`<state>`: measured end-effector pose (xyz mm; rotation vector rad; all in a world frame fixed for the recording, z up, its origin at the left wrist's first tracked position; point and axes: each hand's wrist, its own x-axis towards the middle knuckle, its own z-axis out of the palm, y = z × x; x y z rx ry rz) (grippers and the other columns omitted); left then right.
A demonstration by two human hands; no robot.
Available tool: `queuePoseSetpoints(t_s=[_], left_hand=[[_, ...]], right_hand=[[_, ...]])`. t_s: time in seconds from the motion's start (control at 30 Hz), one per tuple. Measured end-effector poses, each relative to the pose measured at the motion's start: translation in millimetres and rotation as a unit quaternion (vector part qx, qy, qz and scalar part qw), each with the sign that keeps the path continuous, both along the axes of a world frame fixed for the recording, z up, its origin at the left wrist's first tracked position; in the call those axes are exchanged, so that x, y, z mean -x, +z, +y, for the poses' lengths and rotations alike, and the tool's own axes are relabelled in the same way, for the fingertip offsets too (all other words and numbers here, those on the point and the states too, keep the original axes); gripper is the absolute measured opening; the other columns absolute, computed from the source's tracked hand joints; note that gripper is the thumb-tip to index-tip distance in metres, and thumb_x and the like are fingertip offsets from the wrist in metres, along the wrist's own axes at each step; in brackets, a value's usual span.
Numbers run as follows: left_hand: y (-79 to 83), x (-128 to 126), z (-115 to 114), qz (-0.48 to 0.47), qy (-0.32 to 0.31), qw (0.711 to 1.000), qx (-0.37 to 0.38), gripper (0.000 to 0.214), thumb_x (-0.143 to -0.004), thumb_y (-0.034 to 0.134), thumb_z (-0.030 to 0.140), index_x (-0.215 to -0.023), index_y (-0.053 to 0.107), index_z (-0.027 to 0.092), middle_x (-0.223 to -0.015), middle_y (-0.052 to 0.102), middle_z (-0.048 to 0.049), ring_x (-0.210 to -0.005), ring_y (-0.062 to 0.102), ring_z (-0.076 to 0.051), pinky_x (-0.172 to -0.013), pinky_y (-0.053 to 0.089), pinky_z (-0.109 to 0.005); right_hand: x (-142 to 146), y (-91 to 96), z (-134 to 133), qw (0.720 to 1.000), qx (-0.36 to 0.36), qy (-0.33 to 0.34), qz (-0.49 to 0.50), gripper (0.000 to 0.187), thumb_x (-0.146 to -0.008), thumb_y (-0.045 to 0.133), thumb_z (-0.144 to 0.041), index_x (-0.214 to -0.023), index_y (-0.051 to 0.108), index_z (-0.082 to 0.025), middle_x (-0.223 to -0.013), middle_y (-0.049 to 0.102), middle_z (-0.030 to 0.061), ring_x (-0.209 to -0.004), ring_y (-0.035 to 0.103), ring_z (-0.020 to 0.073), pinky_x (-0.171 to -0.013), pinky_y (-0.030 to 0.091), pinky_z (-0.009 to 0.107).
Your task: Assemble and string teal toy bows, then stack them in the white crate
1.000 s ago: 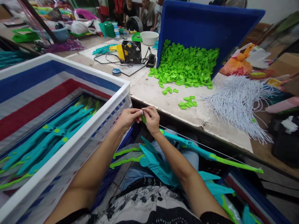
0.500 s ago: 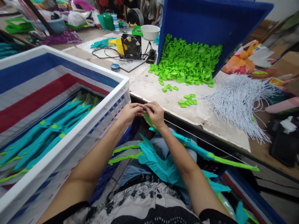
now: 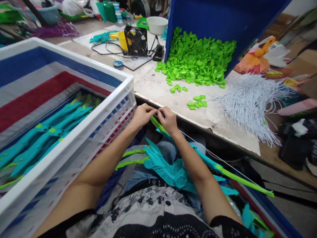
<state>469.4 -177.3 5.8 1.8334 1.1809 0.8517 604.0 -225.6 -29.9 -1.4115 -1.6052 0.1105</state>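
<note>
My left hand (image 3: 141, 115) and my right hand (image 3: 168, 119) meet just below the table edge, fingertips pinched together at the green tip of a teal and green toy bow (image 3: 210, 163). The bow runs from my hands down to the right across my lap. A thin white string (image 3: 218, 158) stretches along it from my fingers toward its far green tip. More teal bow parts (image 3: 165, 168) lie on my lap under my forearms.
A white crate (image 3: 81, 127) with finished teal bows (image 3: 47, 132) stands at my left. On the table (image 3: 158, 89) lie a heap of green plastic pieces (image 3: 198, 62) spilling from a tipped blue bin (image 3: 218, 19), a bundle of white strings (image 3: 250, 105) and a small black fan (image 3: 135, 41).
Both hands have risen slightly toward the table edge, still pinched together at the bow tip. The view has tilted down and the bow has shifted with the hands.
</note>
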Motion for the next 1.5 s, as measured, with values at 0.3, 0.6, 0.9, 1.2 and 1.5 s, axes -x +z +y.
queuePoseSetpoints(t_s=[0.3, 0.6, 0.9, 1.2, 1.5], left_hand=[[0.9, -21, 12, -0.084, 0.025, 0.996, 0.019, 0.024, -0.076, 0.058, 0.033, -0.078, 0.068, 0.011, -0.064, 0.062, -0.0006, -0.061, 0.052, -0.012, -0.058, 0.041, -0.023], [-26.4, -56, -63, 0.07, -0.259, 0.914, -0.305, 0.027, -0.082, 0.053, 0.021, -0.105, 0.064, 0.014, -0.115, 0.062, -0.0121, -0.113, 0.053, -0.024, -0.097, 0.042, -0.039], [52.5, -79, -79, 0.337, -0.27, 0.788, -0.438, 0.054, -0.095, 0.012, 0.017, -0.146, 0.028, 0.022, -0.109, 0.059, -0.0119, -0.096, 0.06, -0.024, -0.071, 0.045, -0.034], [174.7, 215, 7, 0.355, 0.135, 0.87, -0.314, 0.059, -0.078, 0.058, 0.039, -0.134, 0.042, 0.033, -0.125, 0.058, 0.0059, -0.111, 0.056, -0.022, -0.096, 0.044, -0.035], [-11.5, 415, -53, 0.397, 0.255, 0.878, 0.079, 0.061, -0.071, 0.055, 0.038, -0.127, 0.051, 0.014, -0.11, 0.067, -0.0095, -0.096, 0.063, -0.029, -0.08, 0.047, -0.035]], right_hand=[[-30, -9.0, -80, 0.983, -0.025, -0.023, -0.181, 0.019, -0.093, 0.043, -0.027, -0.094, 0.058, -0.017, -0.086, 0.061, 0.0079, -0.085, 0.053, 0.0182, -0.079, 0.041, 0.031], [-94, -46.2, -178, 0.844, 0.326, -0.158, -0.395, 0.065, -0.08, 0.061, -0.042, -0.136, 0.042, -0.016, -0.093, 0.062, 0.0122, -0.088, 0.049, 0.0273, -0.071, 0.036, 0.034], [-86, 82.7, -129, 0.86, 0.022, -0.106, -0.499, 0.066, -0.081, 0.052, -0.054, -0.117, 0.053, 0.002, -0.083, 0.061, 0.02, -0.087, 0.055, 0.0349, -0.072, 0.044, 0.046], [-8, 130.8, -67, 0.924, -0.241, -0.013, -0.298, 0.045, -0.077, 0.068, -0.031, -0.12, 0.058, -0.023, -0.103, 0.065, 0.0097, -0.102, 0.06, 0.0268, -0.093, 0.047, 0.046], [-28, -16.0, -86, 0.945, 0.151, 0.138, -0.254, 0.037, -0.083, 0.052, -0.054, -0.093, 0.069, -0.022, -0.093, 0.071, 0.0064, -0.083, 0.07, 0.0233, -0.072, 0.059, 0.034]])
